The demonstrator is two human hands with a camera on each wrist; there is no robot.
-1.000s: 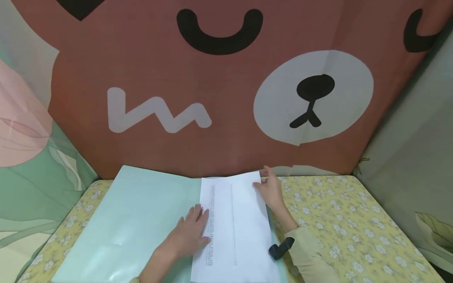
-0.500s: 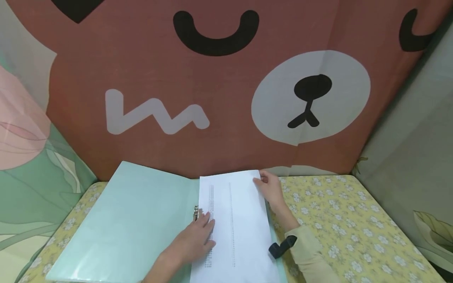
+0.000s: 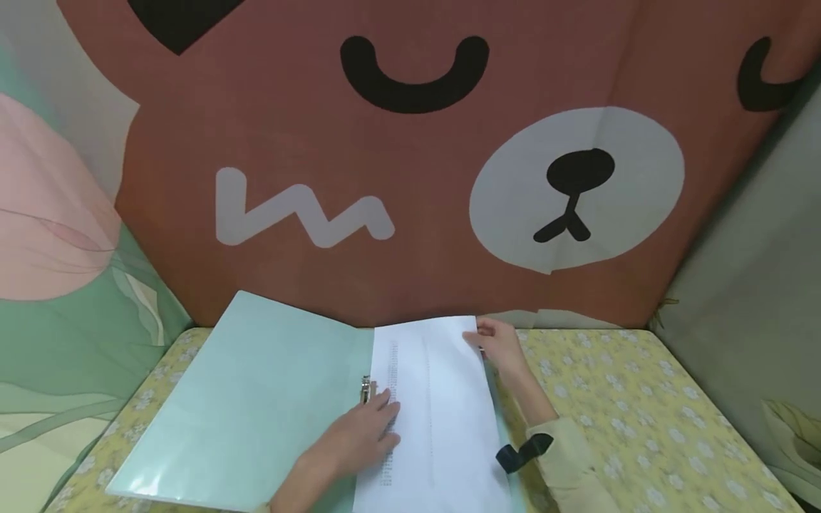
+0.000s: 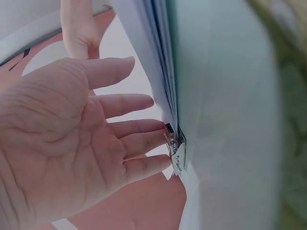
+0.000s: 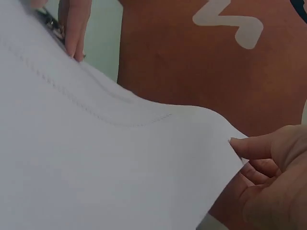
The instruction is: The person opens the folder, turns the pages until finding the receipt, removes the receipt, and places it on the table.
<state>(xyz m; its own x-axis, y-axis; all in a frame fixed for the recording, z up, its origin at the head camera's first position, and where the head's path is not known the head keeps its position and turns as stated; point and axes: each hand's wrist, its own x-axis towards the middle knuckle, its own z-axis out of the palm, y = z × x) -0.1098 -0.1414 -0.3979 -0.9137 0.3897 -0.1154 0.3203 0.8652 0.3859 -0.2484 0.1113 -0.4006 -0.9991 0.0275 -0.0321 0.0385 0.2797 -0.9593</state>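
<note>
A pale green folder (image 3: pixel 256 406) lies spread open in the head view, with a stack of white printed paper (image 3: pixel 449 413) on its right side. Along the spine sits a metal clip (image 3: pixel 365 388), partly covered by my left hand (image 3: pixel 353 438). That hand rests on the paper's left edge; in the left wrist view its fingers are nearly straight, the tips by the clip (image 4: pixel 177 148). My right hand (image 3: pixel 503 349) pinches the top right corner of the paper. In the right wrist view the sheet (image 5: pixel 96 158) bends up towards the thumb. How many sheets are pinched I cannot tell.
Beneath the folder is a yellow flowered tablecloth (image 3: pixel 616 413), which shows to the right. A brown bear-print curtain (image 3: pixel 417 278) hangs just behind the table. A black wrist device (image 3: pixel 524 452) is strapped over my right sleeve (image 3: pixel 567 463).
My left hand has slid slightly down and right, so more of the clip shows. The right fingers have closed from spread to a pinch on the paper's corner. The head view has shifted a little.
</note>
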